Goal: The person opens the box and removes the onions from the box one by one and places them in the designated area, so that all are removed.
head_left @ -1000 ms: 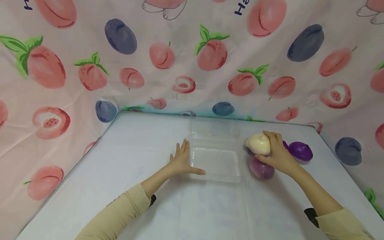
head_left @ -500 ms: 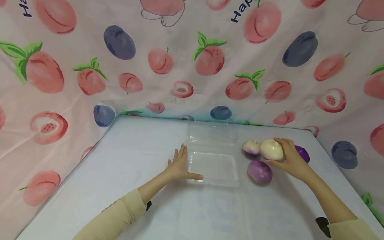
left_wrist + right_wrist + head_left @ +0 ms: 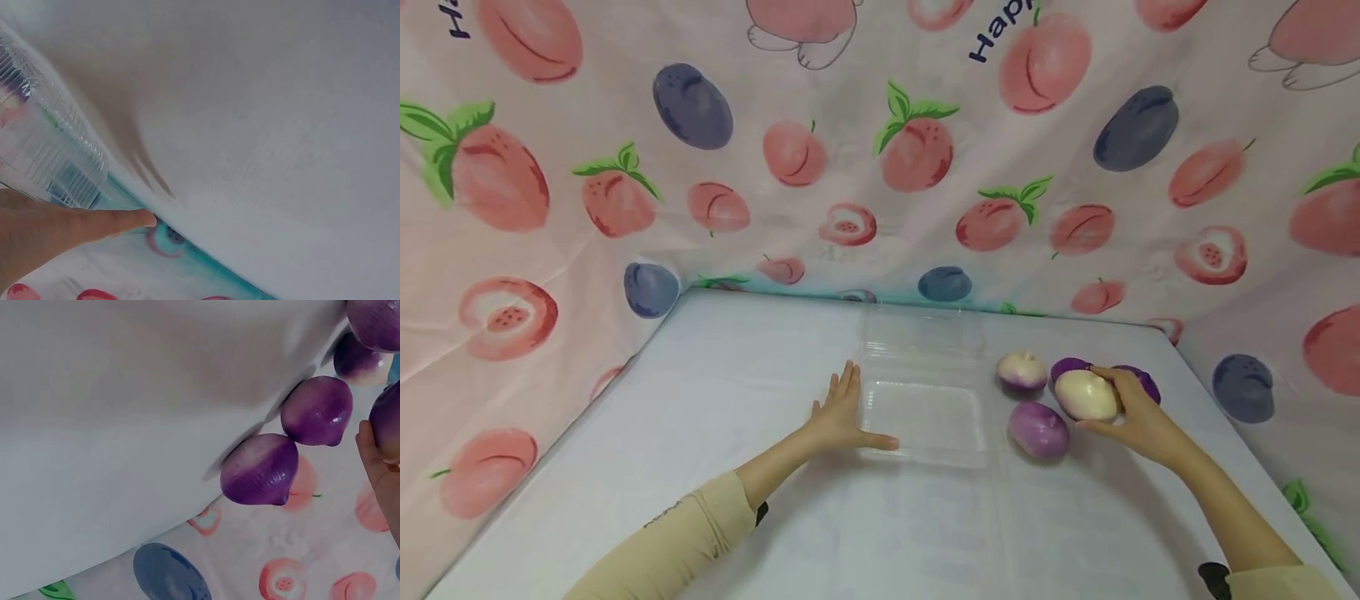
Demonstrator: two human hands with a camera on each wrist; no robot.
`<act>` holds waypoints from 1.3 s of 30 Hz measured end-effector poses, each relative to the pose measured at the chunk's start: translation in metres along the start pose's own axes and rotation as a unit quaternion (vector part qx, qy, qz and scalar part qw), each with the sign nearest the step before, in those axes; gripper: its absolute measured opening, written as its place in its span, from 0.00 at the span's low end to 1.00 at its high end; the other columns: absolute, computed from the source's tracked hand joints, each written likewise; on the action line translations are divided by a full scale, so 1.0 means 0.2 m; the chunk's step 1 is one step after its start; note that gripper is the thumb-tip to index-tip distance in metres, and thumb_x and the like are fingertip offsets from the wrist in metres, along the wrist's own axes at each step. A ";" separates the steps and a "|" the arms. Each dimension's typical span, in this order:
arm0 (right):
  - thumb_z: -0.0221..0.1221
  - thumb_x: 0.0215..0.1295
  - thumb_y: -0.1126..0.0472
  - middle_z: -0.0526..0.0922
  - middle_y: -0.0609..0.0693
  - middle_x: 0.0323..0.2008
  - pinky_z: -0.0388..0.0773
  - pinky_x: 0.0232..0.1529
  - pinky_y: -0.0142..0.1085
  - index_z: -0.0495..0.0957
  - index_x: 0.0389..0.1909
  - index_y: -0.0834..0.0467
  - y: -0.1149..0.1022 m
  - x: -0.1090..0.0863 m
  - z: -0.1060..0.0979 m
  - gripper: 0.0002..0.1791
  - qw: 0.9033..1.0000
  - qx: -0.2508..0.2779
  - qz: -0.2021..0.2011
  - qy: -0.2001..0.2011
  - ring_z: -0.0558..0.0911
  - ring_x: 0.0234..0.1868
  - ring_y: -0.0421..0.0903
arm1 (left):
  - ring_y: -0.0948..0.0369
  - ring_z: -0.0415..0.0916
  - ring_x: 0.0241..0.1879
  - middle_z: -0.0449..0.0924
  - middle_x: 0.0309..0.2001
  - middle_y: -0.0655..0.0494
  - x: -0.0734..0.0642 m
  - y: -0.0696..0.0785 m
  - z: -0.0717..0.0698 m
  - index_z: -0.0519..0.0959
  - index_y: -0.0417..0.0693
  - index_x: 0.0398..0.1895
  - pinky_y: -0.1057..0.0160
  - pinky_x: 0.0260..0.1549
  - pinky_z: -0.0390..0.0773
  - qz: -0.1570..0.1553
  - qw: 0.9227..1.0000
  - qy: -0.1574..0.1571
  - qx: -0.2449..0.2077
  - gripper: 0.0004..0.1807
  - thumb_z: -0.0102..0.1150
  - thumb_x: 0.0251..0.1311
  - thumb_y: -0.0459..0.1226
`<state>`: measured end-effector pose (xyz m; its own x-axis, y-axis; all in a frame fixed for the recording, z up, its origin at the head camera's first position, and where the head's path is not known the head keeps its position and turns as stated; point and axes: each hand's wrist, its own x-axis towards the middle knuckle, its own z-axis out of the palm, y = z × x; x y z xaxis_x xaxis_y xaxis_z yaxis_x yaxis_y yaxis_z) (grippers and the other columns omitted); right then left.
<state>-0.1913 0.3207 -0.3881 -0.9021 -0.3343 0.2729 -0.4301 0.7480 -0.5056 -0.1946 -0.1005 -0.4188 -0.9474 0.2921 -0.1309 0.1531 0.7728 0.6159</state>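
A clear plastic box (image 3: 940,458) lies with its lid laid back behind it. My left hand (image 3: 835,421) touches its left side, fingers straight and thumb stretched along the near rim. In the left wrist view one finger (image 3: 112,222) shows beside the ribbed plastic. On the right, my right hand (image 3: 1142,425) grips a pale onion (image 3: 1085,396) between thumb and fingers. Around it lie a white-and-purple onion (image 3: 1022,372), a light purple onion (image 3: 1039,431) and two dark purple onions (image 3: 1070,367), one partly behind the hand. The right wrist view shows the held onion (image 3: 389,422) at the edge.
A white cloth (image 3: 737,358) covers the table. Behind and at both sides hangs a curtain (image 3: 760,108) printed with peaches, meeting the table at its edges. The transparent lid (image 3: 925,331) stands near the back edge.
My right hand has moved right and nearer with the pale onion, uncovering the white-and-purple onion and the light purple one. My left hand keeps its place at the box. The head view has shifted slightly.
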 end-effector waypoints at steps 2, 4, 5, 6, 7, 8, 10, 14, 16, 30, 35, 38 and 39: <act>0.71 0.49 0.61 0.64 0.70 0.56 0.55 0.44 0.08 0.57 0.60 0.74 0.02 -0.01 0.01 0.43 1.000 0.002 -0.004 -0.013 0.69 0.53 0.60 | 0.42 0.26 0.74 0.26 0.76 0.45 0.00 0.00 0.01 0.33 0.38 0.74 0.26 0.61 0.43 0.000 1.000 0.001 -0.003 0.74 0.71 0.36 0.62; 0.71 0.49 0.60 0.64 0.70 0.58 0.54 0.44 0.07 0.58 0.60 0.74 0.03 -0.02 0.00 0.43 1.000 0.002 -0.004 -0.025 0.70 0.54 0.60 | 0.42 0.26 0.74 0.26 0.76 0.45 0.01 0.00 0.02 0.33 0.39 0.74 0.26 0.61 0.43 0.001 1.000 0.000 -0.004 0.73 0.71 0.36 0.63; 0.71 0.49 0.60 0.64 0.70 0.58 0.55 0.44 0.08 0.58 0.60 0.74 0.04 -0.02 0.00 0.43 1.000 0.000 -0.003 -0.030 0.70 0.54 0.59 | 0.43 0.26 0.74 0.26 0.76 0.46 0.01 0.00 0.02 0.33 0.39 0.74 0.27 0.61 0.44 0.000 1.000 0.000 -0.003 0.73 0.71 0.36 0.63; 0.71 0.49 0.59 0.65 0.70 0.58 0.57 0.43 0.09 0.58 0.60 0.74 0.04 -0.03 -0.01 0.44 0.999 -0.005 0.000 -0.033 0.71 0.53 0.54 | 0.43 0.26 0.74 0.26 0.76 0.46 0.01 0.00 0.02 0.33 0.39 0.74 0.27 0.61 0.44 -0.001 1.000 -0.001 -0.004 0.73 0.71 0.36 0.63; 0.71 0.48 0.59 0.66 0.69 0.58 0.59 0.43 0.10 0.59 0.60 0.74 0.05 -0.03 -0.01 0.44 0.999 -0.008 0.004 -0.034 0.72 0.52 0.48 | 0.43 0.25 0.74 0.25 0.76 0.46 0.01 0.01 0.02 0.33 0.39 0.74 0.27 0.61 0.44 0.000 1.000 -0.001 -0.004 0.73 0.70 0.36 0.63; 0.71 0.48 0.59 0.66 0.70 0.58 0.61 0.42 0.11 0.59 0.61 0.74 0.04 -0.03 -0.02 0.44 0.999 -0.010 0.006 -0.036 0.73 0.50 0.45 | 0.43 0.25 0.74 0.25 0.76 0.46 0.02 0.01 0.02 0.32 0.39 0.74 0.27 0.62 0.43 -0.001 1.000 -0.001 -0.005 0.73 0.70 0.36 0.63; 0.71 0.48 0.59 0.66 0.70 0.57 0.63 0.40 0.13 0.58 0.61 0.75 0.05 -0.02 -0.02 0.45 0.999 -0.010 0.008 -0.036 0.69 0.49 0.30 | 0.44 0.25 0.74 0.25 0.76 0.47 0.02 0.01 0.01 0.32 0.40 0.74 0.28 0.62 0.43 -0.001 1.000 0.002 -0.005 0.73 0.70 0.36 0.63; 0.72 0.47 0.60 0.66 0.71 0.56 0.61 0.40 0.11 0.59 0.60 0.76 0.05 -0.02 -0.03 0.45 1.000 -0.012 0.004 -0.028 0.61 0.45 0.19 | 0.44 0.25 0.74 0.24 0.76 0.48 0.03 0.01 0.01 0.32 0.40 0.74 0.28 0.62 0.43 0.001 1.000 0.005 -0.006 0.74 0.71 0.36 0.63; 0.72 0.47 0.60 0.65 0.72 0.57 0.58 0.41 0.09 0.59 0.60 0.76 0.06 -0.02 -0.02 0.44 0.999 -0.015 0.004 -0.031 0.67 0.48 0.29 | 0.43 0.25 0.74 0.24 0.76 0.48 0.03 0.00 0.01 0.32 0.40 0.74 0.27 0.62 0.43 0.002 1.000 0.003 -0.004 0.74 0.71 0.36 0.63; 0.71 0.45 0.63 0.69 0.69 0.54 0.49 0.45 0.08 0.61 0.60 0.71 0.15 -0.07 0.04 0.42 0.998 -0.044 -0.023 -0.046 0.69 0.50 0.64 | 0.44 0.24 0.74 0.24 0.76 0.48 0.01 -0.01 0.01 0.32 0.40 0.74 0.28 0.62 0.42 0.001 1.000 -0.008 -0.006 0.73 0.71 0.37 0.62; 0.71 0.45 0.63 0.68 0.71 0.53 0.62 0.50 0.21 0.61 0.59 0.72 0.15 -0.07 0.05 0.42 0.997 -0.052 -0.015 -0.061 0.70 0.52 0.68 | 0.44 0.24 0.74 0.24 0.76 0.47 0.01 -0.01 0.00 0.31 0.40 0.74 0.28 0.62 0.42 0.001 1.000 -0.009 -0.005 0.74 0.71 0.37 0.63; 0.71 0.46 0.62 0.66 0.73 0.53 0.70 0.53 0.46 0.60 0.60 0.73 0.15 -0.06 0.05 0.43 0.996 -0.048 0.006 -0.080 0.69 0.53 0.69 | 0.44 0.24 0.74 0.24 0.76 0.47 0.01 -0.01 0.00 0.31 0.41 0.74 0.28 0.62 0.42 -0.002 1.000 -0.008 -0.003 0.74 0.71 0.36 0.63; 0.71 0.46 0.62 0.66 0.74 0.54 0.69 0.51 0.55 0.60 0.60 0.74 0.15 -0.06 0.05 0.43 0.995 -0.045 0.015 -0.088 0.68 0.53 0.70 | 0.44 0.24 0.74 0.24 0.76 0.47 0.01 -0.01 0.00 0.31 0.41 0.74 0.28 0.62 0.42 -0.002 1.000 -0.008 -0.002 0.74 0.71 0.36 0.63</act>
<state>-0.1934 0.3405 -0.4146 -0.9102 -0.4002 0.1067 -0.4047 0.8047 -0.4343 -0.1970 -0.1012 -0.4198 -0.9433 0.2980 -0.1463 0.1479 0.7717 0.6186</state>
